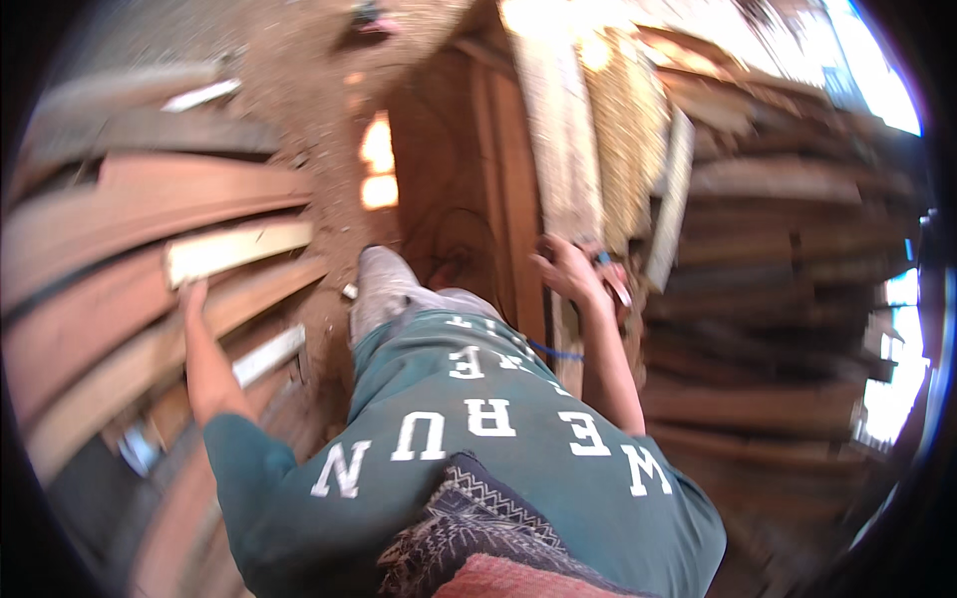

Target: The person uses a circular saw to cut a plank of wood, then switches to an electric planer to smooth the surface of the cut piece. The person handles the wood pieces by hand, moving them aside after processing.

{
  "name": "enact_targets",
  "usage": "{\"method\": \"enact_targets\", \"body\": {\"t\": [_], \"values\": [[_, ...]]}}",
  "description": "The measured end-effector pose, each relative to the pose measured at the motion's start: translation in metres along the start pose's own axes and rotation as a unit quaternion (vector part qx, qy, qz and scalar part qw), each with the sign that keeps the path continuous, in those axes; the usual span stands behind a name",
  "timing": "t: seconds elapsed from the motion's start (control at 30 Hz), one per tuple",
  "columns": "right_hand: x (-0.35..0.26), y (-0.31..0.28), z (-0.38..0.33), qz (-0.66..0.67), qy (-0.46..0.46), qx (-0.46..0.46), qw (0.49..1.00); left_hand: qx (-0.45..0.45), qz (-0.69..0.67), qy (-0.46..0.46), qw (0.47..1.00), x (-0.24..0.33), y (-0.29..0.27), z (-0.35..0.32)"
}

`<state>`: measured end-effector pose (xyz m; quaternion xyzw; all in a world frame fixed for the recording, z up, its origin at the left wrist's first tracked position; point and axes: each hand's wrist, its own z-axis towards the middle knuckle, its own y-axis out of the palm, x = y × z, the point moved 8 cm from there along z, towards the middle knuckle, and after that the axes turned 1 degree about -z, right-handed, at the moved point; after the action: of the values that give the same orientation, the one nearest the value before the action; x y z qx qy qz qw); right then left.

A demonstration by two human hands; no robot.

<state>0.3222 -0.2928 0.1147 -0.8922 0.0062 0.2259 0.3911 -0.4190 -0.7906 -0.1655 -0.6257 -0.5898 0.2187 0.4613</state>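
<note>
While braced — right hand [570, 269] on plank [518, 199]

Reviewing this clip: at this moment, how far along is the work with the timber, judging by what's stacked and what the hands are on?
Done: planks already lie stacked on the left and in a tall pile on the right. In hand: the left hand rests on a plank in the left stack, while the right hand grips the edge of an upright board. Left: that board is not yet on either stack; how many more remain cannot be told.
</note>
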Motion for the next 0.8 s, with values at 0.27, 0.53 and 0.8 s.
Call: {"method": "enact_targets", "body": {"t": [0.27,0.53,0.8], "values": [[0.077,0.032,-0.062,0.076,0.195,0.147,0.967,-0.117,0.002,-0.073,0.990,0.102,0.069,-0.032],[0.185,0.041,-0.137,0.233,0.232,0.362,0.872,-0.245,0.019,0.055,0.968,0.307,0.168,-0.115],[0.381,0.138,-0.210,0.276,0.388,0.376,0.795,-0.370,0.125,0.240,0.889,0.524,0.271,-0.252]]}}
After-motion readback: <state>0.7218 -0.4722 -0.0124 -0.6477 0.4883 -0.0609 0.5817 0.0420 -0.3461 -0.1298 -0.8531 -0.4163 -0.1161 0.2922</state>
